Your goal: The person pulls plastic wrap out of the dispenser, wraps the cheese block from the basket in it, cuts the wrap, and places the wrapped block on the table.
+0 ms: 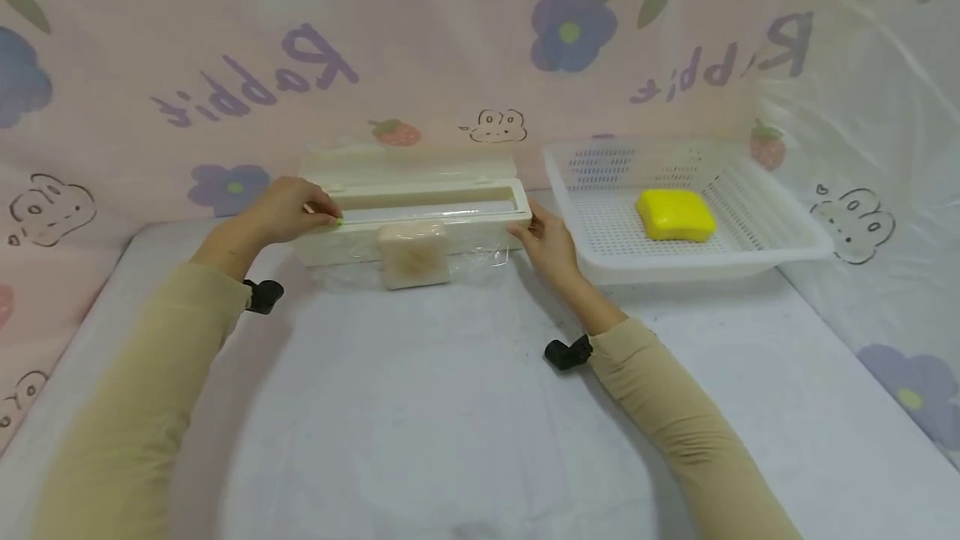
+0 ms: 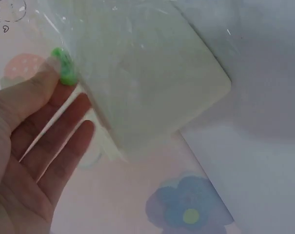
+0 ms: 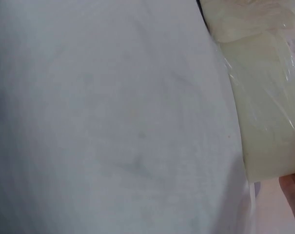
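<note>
A cream cling film dispenser (image 1: 352, 251) lies lengthwise at the table's back, its lid (image 1: 412, 165) raised. Inside shows a roll of cling film (image 1: 427, 212). Clear film drapes over the front wall, with a beige squarish block (image 1: 415, 261) in or behind it against the dispenser. My left hand (image 1: 288, 211) is at the left end, thumb and a finger pinching a small green slider cutter (image 2: 65, 68) on the front edge. At the other end my right hand (image 1: 551, 247) grips the dispenser's corner, thumb on the front; only its fingertips enter the right wrist view.
To the right of the dispenser stands a white perforated basket (image 1: 705, 261) holding a yellow sponge-like block (image 1: 677, 215). A white cloth covers the table (image 1: 420, 407). A printed curtain (image 1: 450, 40) hangs close behind.
</note>
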Demonstrator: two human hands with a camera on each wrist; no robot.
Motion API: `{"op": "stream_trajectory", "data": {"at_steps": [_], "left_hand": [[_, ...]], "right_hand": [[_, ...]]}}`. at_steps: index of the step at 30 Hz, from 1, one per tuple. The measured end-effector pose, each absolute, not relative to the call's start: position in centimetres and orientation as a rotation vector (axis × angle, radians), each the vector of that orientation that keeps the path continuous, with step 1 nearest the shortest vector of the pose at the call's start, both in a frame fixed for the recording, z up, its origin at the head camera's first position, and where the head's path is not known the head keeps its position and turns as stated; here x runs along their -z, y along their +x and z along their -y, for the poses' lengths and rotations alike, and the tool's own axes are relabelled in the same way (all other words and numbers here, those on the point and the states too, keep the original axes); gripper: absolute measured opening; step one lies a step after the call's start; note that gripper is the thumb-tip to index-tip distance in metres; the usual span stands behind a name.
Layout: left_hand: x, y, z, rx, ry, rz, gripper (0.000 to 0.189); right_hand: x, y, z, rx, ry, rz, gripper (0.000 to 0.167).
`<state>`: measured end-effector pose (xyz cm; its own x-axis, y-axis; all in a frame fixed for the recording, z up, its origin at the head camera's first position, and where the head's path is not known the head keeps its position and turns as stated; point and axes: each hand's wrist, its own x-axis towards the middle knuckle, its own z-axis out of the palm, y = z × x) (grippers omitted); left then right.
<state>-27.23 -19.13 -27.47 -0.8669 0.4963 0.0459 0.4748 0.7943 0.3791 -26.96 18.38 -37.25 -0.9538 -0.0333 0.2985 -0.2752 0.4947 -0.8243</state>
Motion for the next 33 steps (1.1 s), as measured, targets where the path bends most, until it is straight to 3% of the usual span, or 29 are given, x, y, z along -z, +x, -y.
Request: {"op": "stream_trajectory", "data": {"at_steps": [33], "left_hand": [[28.8,-26.1,22.2,-0.666,0.656,-3.02,0.016]], "right_hand": [[37.4,-27.1,-18.5,-1.449,0.214,2.517,0.065]]}}
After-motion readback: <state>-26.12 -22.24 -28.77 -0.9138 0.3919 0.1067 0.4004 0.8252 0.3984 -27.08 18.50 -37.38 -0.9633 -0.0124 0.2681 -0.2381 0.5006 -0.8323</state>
